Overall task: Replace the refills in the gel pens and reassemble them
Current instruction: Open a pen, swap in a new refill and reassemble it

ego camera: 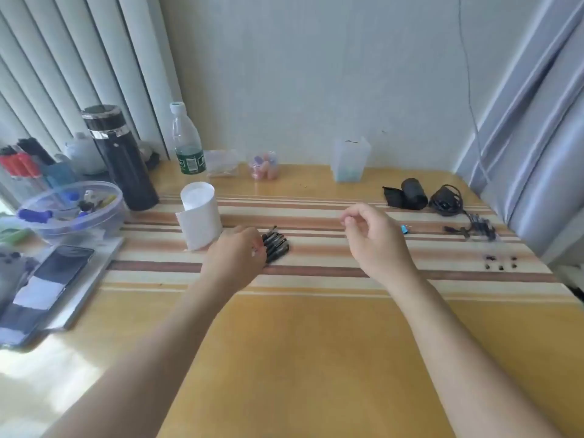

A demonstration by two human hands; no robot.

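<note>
A small bunch of black gel pens (276,245) lies side by side on the striped cloth in the middle of the table. My left hand (237,257) rests at the left end of the bunch, its fingers curled against the pens and covering their near ends. My right hand (373,238) hovers above the cloth to the right of the pens, fingers loosely curled, thumb and forefinger tips close together with nothing visible between them. Several tiny black pen parts (501,262) lie scattered at the far right. More small dark pen pieces (477,227) lie behind them.
A white paper cup (200,214) stands just left of the pens. A black flask (121,159), a clear bottle (186,140), a plastic bowl of markers (74,210) and a phone (50,279) fill the left side. A translucent cup (350,161), a black pouch (406,191) and a cable (447,199) stand at the back right.
</note>
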